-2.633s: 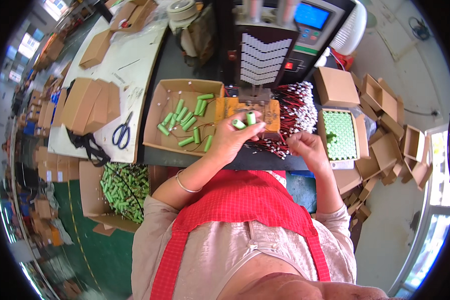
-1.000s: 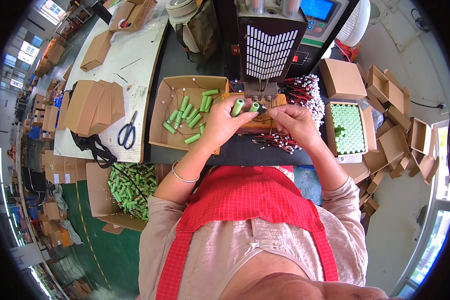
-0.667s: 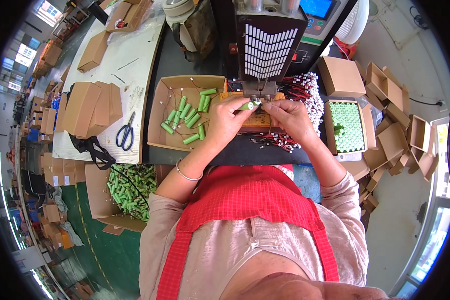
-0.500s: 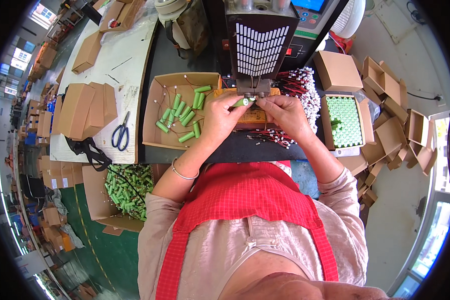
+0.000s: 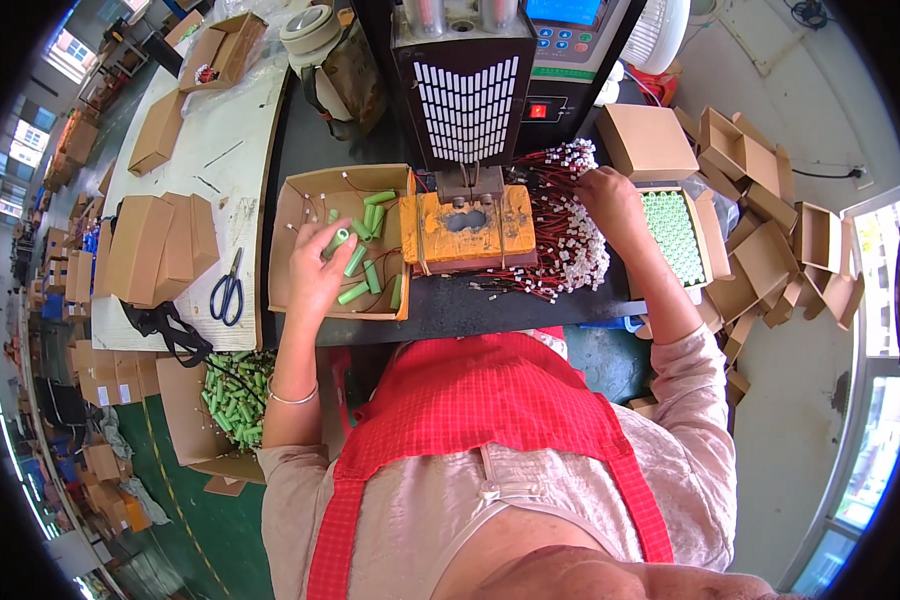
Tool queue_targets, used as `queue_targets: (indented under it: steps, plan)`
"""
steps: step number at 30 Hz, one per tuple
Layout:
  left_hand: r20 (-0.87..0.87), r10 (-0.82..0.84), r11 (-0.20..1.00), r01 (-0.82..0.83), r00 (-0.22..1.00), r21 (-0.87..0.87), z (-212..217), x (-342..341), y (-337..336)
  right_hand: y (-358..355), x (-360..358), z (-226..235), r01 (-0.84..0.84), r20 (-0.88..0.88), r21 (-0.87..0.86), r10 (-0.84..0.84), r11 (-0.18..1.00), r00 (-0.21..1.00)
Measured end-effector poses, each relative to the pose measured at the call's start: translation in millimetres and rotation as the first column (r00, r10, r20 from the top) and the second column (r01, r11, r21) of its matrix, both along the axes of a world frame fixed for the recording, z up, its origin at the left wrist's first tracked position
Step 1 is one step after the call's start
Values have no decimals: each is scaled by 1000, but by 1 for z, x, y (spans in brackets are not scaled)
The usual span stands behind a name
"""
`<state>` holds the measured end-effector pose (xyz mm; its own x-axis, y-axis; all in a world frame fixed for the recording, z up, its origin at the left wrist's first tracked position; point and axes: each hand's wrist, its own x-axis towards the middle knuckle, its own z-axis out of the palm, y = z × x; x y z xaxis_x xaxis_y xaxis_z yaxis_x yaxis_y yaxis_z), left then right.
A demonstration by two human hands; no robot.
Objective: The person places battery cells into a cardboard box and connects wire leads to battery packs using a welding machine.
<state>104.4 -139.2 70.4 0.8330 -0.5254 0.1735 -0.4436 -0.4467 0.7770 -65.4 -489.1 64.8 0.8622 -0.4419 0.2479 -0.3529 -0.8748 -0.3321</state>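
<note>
My left hand is over a cardboard tray at the left of the machine, its fingers closed around a green cylindrical battery cell. More green cells with thin wires lie loose in that tray. At the right, my right hand reaches to the far part of a pile of red and black wires with white connectors. Its fingers are pinched together at the connectors; what they grip is too small to make out. Between my hands, a worn yellow block sits beneath the machine's dark, slotted head.
A box of upright green cells stands beyond my right forearm, near stacked empty cartons. Scissors and folded cartons lie on the white table at left. A large box of cells is below the table edge.
My hands have parted from under the machine head. The left has moved left over the tray with a cell; the right has moved right to the wire pile. The view has shifted slightly.
</note>
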Motion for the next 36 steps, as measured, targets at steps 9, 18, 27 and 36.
queue_targets:
  steps: [9, 18, 27, 36]
  plan:
    - [-290, -233, 951, 155, 928, -268, 20, -36, -27, 8, -26, 40, -28, 152, 190, -2, 981, 988]
    - [-593, -558, 667, -111, 580, -737, 11, -82, -96, 59, -60, 30, -161, 284, 784, -116, 599, 952]
    - [-603, -608, 680, -55, 517, -732, 2, -83, -101, 109, -39, 32, -241, 226, 882, 85, 405, 970]
    - [51, -234, 913, 237, 971, -331, 6, -53, -98, 101, 6, 34, -200, 209, 892, 22, 405, 978]
